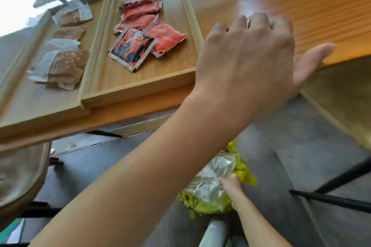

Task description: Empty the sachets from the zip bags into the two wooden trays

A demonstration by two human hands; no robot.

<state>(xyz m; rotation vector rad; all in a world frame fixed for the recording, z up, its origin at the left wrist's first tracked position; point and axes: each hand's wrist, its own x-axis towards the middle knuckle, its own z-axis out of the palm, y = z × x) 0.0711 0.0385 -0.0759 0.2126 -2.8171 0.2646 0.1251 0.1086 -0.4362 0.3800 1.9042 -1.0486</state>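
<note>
Red sachets (146, 23): glossy, crinkled, foil-edged; loose pile in right tray (140, 84).
Brown sachets (66, 66): matte brown w/ white ends; lying in left tray (40, 104).
Trays: pale wood, side by side, touching, on table (301, 5).
Zip bag (208, 184): clear, crumpled, down low over yellow bag (247, 176).
Right grip (231, 184): closed on zip bag's edge.
Left grip (251, 60): open, fingers spread, at table edge, holds nothing.

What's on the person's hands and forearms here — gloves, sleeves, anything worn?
Nothing worn that shows. The left hand is bare, with no glove, ring or watch, and its forearm is bare to the frame edge. The right hand and its forearm are bare too, but small in view.
</note>
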